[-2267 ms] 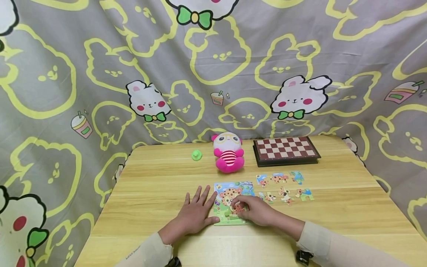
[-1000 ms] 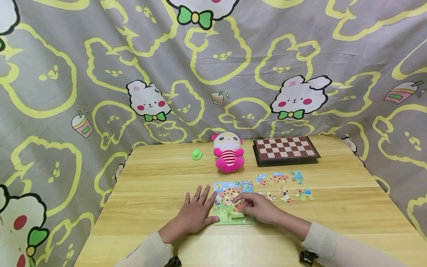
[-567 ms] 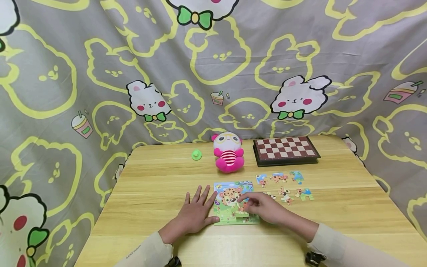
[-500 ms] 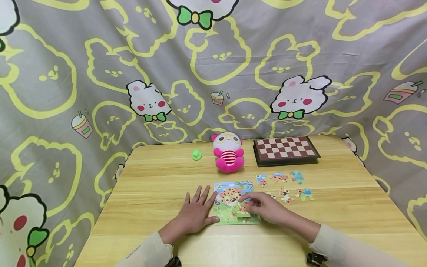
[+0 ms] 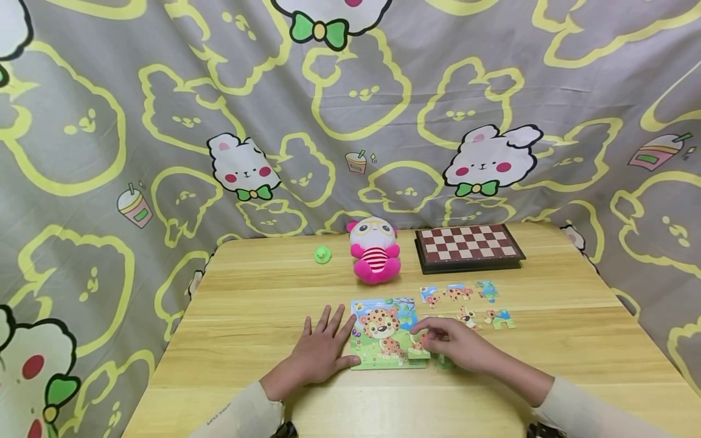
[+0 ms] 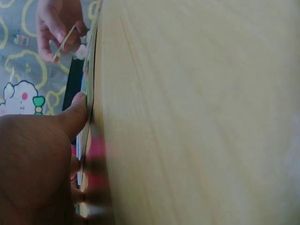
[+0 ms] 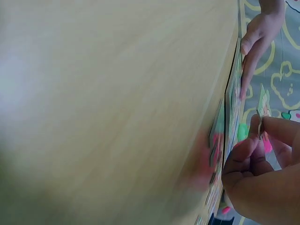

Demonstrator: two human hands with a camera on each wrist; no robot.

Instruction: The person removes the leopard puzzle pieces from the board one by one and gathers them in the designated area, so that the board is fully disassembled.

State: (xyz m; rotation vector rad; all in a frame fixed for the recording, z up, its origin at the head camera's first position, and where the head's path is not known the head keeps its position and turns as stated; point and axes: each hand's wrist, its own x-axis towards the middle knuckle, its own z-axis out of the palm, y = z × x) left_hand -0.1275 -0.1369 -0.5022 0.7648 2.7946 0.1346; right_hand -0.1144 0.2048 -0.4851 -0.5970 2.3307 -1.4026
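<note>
A leopard jigsaw puzzle (image 5: 378,363) lies flat on the table. My left hand (image 5: 322,353) rests beside its left edge with spread, straight fingers; the thumb touches the lower left border. My right hand (image 5: 457,345) pinches a jigsaw piece (image 5: 418,351) between thumb and fingers, above the puzzle's right edge. In the right wrist view the jigsaw piece (image 7: 263,104) stands tilted and clear of the board. The left wrist view catches it edge-on. Several loose pieces (image 5: 459,292) lie to the right of the puzzle, some partly hidden by my right hand.
Behind the puzzle sits a pink and white plush panda (image 5: 375,252). A small green duck toy (image 5: 322,254) is left of it, and a checkered board-game box (image 5: 468,246) stands at the back right. A patterned curtain (image 5: 306,109) hangs behind the wooden table (image 5: 246,292).
My right hand has moved right with the pinched jigsaw piece, from over the puzzle's lower middle to its right edge. The left hand has stayed in place.
</note>
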